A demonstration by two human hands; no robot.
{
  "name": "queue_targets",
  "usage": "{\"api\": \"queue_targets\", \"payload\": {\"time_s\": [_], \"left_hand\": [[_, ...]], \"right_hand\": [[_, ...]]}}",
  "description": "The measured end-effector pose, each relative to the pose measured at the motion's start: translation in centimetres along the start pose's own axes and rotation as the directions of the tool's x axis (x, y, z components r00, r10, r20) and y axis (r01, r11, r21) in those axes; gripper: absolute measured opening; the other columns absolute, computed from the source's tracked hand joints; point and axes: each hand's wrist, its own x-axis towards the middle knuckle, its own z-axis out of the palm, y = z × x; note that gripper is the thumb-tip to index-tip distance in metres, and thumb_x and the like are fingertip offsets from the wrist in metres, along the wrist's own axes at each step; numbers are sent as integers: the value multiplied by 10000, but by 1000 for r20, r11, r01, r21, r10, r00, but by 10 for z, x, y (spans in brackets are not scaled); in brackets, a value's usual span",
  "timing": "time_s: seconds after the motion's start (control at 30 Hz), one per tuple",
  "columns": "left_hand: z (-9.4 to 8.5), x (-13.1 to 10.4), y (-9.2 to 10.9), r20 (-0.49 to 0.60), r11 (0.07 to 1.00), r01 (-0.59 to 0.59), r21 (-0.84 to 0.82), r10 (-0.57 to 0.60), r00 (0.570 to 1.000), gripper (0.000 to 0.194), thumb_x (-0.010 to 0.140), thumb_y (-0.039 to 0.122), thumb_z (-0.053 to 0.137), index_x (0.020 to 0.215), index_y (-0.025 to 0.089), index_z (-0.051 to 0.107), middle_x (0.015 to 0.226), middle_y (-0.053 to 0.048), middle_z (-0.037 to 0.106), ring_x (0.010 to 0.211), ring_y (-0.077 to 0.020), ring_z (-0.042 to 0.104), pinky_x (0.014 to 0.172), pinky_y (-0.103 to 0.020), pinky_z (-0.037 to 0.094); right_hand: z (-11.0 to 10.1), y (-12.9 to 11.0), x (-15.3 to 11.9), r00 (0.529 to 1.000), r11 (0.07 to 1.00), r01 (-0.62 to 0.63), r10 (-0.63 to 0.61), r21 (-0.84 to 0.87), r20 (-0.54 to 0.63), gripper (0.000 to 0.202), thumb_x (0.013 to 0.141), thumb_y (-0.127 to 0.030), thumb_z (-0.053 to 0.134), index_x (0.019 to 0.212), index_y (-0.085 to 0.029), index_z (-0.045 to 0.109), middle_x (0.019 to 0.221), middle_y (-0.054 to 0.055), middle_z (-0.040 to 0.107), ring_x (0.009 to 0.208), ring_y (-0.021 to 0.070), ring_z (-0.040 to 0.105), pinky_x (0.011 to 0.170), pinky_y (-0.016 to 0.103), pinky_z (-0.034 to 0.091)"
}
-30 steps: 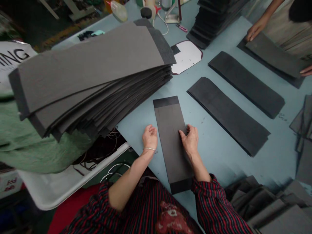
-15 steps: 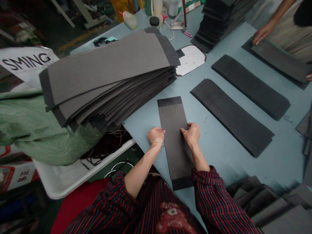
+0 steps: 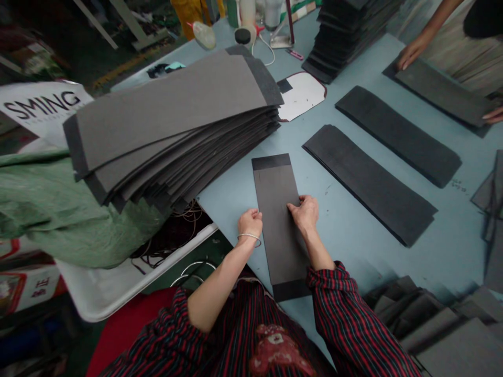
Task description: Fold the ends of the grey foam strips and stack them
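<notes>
A long grey sheet panel (image 3: 275, 220) with darker bands at both ends lies lengthwise in front of me on the blue-grey table. My left hand (image 3: 250, 224), a bangle at its wrist, is closed with its fingertips at the panel's left edge. On the opposite edge, my right hand (image 3: 305, 213) grips the panel, thumb on top and fingers at the side, partly hidden. To the left leans a thick fanned stack of similar panels (image 3: 176, 94). Two neat dark piles, a nearer pile (image 3: 369, 186) and a farther pile (image 3: 398, 136), lie to the right.
At the upper right, another person's hand (image 3: 412, 52) rests on a panel pile (image 3: 444, 91). A tall dark stack (image 3: 341, 36), a white sheet (image 3: 304, 97) and bottles (image 3: 204, 35) stand farther back. Loose dark pieces (image 3: 436, 324) lie lower right. A white tub (image 3: 90, 298) sits below the left edge.
My left hand has drawn back slightly at the panel's left edge. My right hand keeps its place on the right edge. The whole view has shifted a little.
</notes>
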Motion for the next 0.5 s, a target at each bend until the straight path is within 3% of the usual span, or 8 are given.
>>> {"api": "queue_targets", "payload": {"time_s": [0.13, 0.27, 0.37, 0.5], "left_hand": [[7, -20, -10, 10, 1000, 14, -12, -14, 1000, 274, 830, 200, 572, 1076, 145, 678, 989, -106, 743, 903, -175, 689, 832, -271, 502], [13, -19, -10, -25, 999, 32, -4, -32, 999, 272, 825, 211, 565, 1066, 162, 683, 1017, -102, 733, 942, -186, 678, 876, -288, 489], [11, -19, -13, -10, 999, 45, -21, -45, 999, 255, 816, 211, 567, 1036, 179, 693, 962, -79, 740, 914, -183, 679, 871, -295, 495], [8, -35, -25, 15, 996, 76, -56, -75, 997, 227, 792, 214, 589, 986, 195, 703, 862, -50, 741, 866, -180, 680, 843, -313, 516]], "right_hand": [[2, 0, -2, 1000, 1000, -7, 7, 4, -14, 466, 693, -373, 758, 1078, -163, 602, 996, 97, 568, 953, 260, 522, 826, 368, 434], [3, -1, -3, 1000, 1000, -10, 11, 15, -25, 446, 706, -360, 741, 1077, -162, 591, 1004, 101, 558, 968, 262, 502, 843, 376, 414], [1, -1, -4, 1000, 1000, -10, 10, 28, -14, 426, 724, -344, 722, 1078, -158, 575, 1006, 105, 550, 956, 254, 493, 845, 378, 402], [-2, -3, -13, 996, 997, 60, -57, 40, -70, 404, 753, -306, 691, 1104, -173, 542, 1003, 95, 538, 934, 248, 481, 834, 379, 400]]}}
